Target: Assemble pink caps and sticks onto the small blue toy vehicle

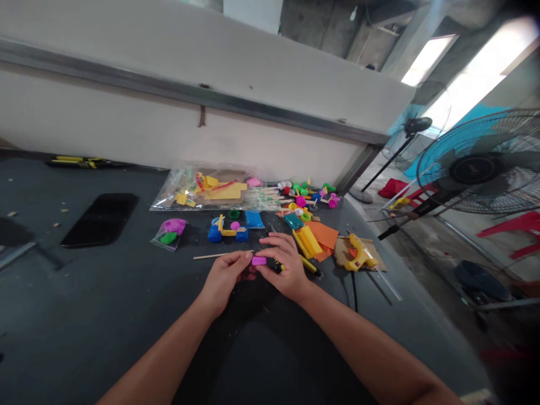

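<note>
Between my two hands is a small purple block of what looks like modelling clay (259,261). My left hand (228,275) pinches its left end between thumb and fingers. My right hand (287,267) has its thumb below the block and its fingers curved over the other end. A thin wooden stick (211,256) lies just beyond my left hand. Past my hands stands a small model vehicle (228,230) with blue wheels and yellow parts. Yellow folded pieces (307,242) and orange sheets (324,236) lie beyond my right hand, and a yellow-handled tool (310,265) is partly hidden by it.
A yellow glue gun (360,256) rests on cardboard at the right, its cord running forward. A clear bag (202,191), coloured clay pieces (301,199) and a purple and green clay packet (171,230) lie farther back. A black phone (101,219) is left; a fan (472,169) stands right.
</note>
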`<state>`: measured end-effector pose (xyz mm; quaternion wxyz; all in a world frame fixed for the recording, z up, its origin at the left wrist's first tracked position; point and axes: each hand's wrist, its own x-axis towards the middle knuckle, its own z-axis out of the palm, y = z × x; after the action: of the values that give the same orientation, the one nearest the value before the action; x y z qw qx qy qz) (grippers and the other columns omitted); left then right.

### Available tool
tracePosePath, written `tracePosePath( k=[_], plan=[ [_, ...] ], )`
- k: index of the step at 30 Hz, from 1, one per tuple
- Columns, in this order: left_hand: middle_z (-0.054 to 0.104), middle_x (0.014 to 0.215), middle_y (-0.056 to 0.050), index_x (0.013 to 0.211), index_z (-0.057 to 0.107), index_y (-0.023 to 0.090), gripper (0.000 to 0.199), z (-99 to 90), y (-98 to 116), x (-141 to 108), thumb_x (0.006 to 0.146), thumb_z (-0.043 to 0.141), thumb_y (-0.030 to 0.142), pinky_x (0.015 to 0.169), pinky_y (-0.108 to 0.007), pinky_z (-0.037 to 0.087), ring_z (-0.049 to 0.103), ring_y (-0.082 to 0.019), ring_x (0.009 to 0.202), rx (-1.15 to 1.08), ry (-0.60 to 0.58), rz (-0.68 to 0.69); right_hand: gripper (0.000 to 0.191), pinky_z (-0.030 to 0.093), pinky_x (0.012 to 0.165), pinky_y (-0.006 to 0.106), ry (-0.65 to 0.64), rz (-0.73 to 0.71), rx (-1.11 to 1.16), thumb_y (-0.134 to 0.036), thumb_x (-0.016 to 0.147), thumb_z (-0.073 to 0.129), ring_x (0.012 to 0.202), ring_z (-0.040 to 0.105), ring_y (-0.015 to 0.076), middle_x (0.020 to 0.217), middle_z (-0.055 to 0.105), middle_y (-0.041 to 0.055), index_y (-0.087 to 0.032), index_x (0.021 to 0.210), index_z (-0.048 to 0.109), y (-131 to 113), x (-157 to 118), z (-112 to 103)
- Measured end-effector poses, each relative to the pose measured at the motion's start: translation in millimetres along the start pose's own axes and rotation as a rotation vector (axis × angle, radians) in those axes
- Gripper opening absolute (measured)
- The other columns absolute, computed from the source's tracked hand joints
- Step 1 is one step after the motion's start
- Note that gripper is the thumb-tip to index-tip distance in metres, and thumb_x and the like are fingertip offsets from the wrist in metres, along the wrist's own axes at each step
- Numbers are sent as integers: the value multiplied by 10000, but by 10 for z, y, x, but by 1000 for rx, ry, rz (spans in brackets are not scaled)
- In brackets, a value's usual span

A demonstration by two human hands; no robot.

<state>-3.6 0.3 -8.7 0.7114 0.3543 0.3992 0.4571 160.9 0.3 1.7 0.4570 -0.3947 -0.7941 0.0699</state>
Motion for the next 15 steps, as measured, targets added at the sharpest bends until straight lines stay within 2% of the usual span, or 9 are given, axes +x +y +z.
tracePosePath(
  k=[11,15],
  plan=[
    [639,699,-32,759,697,136,264,9,1,0,718,682,396,621,-237,510,568,-112,638,33,-28,2,137,406,977,425,2,16,13,-294,781,635,1132,491,223,1059,633,44,-243,905,667,16,-6,14],
    [647,709,-33,770,699,137,257,9,-1,-3,722,682,388,630,-232,507,569,-107,638,35,-35,-1,206,412,979,430,10,12,-3,-304,783,635,1132,492,223,1073,627,43,-249,980,651,17,-7,12]
  ],
)
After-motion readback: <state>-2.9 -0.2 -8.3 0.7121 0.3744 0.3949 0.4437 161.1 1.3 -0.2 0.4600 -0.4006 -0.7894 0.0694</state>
